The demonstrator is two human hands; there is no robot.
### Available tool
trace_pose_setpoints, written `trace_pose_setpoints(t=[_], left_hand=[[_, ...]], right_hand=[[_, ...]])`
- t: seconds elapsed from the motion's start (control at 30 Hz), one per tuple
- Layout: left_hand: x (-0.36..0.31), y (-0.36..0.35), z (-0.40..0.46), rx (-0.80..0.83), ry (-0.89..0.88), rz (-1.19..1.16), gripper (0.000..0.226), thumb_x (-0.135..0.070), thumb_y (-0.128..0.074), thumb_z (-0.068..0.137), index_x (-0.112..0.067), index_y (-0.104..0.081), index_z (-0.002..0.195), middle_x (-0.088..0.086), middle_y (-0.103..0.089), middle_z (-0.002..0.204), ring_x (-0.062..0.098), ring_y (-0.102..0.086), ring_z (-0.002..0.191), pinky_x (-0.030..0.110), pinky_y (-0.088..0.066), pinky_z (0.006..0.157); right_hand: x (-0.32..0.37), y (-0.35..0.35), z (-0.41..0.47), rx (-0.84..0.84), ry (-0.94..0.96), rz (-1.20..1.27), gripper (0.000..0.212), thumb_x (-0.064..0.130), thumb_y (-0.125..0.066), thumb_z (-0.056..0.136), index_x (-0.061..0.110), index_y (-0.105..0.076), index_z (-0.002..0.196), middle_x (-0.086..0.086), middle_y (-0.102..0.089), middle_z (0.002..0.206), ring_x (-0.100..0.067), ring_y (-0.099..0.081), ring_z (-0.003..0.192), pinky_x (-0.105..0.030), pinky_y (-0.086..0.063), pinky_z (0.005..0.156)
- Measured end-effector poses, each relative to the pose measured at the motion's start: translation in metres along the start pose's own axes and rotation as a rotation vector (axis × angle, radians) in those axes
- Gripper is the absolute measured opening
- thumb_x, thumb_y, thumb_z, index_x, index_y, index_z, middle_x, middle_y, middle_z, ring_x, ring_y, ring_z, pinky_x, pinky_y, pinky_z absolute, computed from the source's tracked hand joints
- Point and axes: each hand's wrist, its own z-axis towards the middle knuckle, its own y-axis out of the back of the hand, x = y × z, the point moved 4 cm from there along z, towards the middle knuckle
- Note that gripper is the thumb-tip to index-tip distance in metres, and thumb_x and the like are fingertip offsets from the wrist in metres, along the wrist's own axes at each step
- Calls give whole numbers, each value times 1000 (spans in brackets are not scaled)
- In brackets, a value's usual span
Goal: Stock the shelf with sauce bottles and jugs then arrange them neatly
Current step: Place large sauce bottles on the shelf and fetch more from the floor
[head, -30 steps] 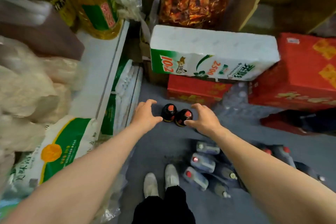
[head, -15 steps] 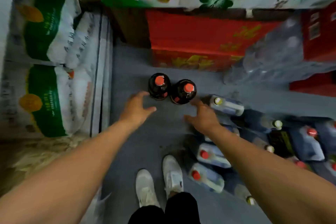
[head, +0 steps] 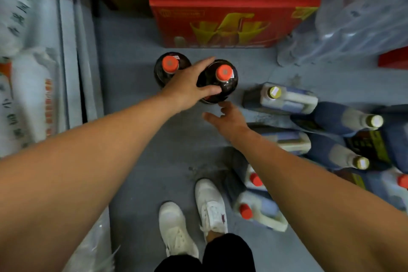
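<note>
The left hand [head: 187, 88], hovering short a moment ago, is now wrapping its fingers [head: 210, 90] around the right dark bottle [head: 220, 81]; the right hand [head: 229, 119], just below that bottle, is holding nothing, fingers spread, so lifting is probably beginning

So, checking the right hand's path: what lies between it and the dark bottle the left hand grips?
Head view: bare grey floor only, a narrow gap between right hand and bottle.

Both arms are bare to past the elbow, with no sleeves, watch or rings visible. The left hand [head: 187, 87] and right hand [head: 229, 120] wear no gloves. Below, black trousers [head: 220, 254] reach down to the ankles. On the feet are white lace-up trainers [head: 176, 231], slightly scuffed, the right one bearing a small dark red mark on its side.
</note>
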Motion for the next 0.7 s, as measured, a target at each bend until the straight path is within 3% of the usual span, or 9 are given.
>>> trace_pose_setpoints(t=[0.13, 0.3, 0.47, 0.6, 0.7], left_hand=[[-11, -8, 20, 101, -55, 52, 83, -35, -72, 89, -39, -23, 155, -5, -25, 163, 16, -24, 148, 24, -20, 112], [-1, -11, 35, 116, -113, 80, 78, -33, -72, 89, -42, -28, 153, -8, -21, 164, 16, -21, 150, 40, -21, 123], [1, -10, 42, 115, -205, 79, 64, -30, -69, 91, -43, -41, 147, -8, -27, 162, 14, -23, 149, 29, -19, 117], [2, -11, 46, 80, -230, 55, 56, -29, -71, 89, -37, -51, 141, -10, -24, 162, 12, -17, 151, 40, -15, 123], [2, -16, 51, 18, -275, -15, 54, -25, -73, 88, -28, -54, 138, -12, -28, 160, 7, -11, 151, 44, -10, 124]], right_hand=[[-17, 1, 8, -38, 8, 72, 82, 49, -77, 83, 22, -37, 149, -7, -47, 149, -26, -48, 135, -45, -44, 110], [-33, 2, 9, -67, 67, 252, 87, 41, -78, 85, 25, -29, 155, -5, -39, 156, -24, -41, 141, -40, -41, 112], [-41, -9, 16, -88, 180, 344, 93, 34, -80, 84, 29, -23, 157, 7, -36, 152, -22, -35, 145, -44, -38, 116], [-46, -15, 26, -119, 289, 367, 98, 28, -83, 81, 31, -20, 157, 26, -31, 137, -14, -32, 143, -43, -35, 119], [-52, -15, 41, -152, 340, 318, 103, 32, -84, 79, 31, -19, 158, 20, -33, 147, -15, -32, 145, -43, -36, 118]])
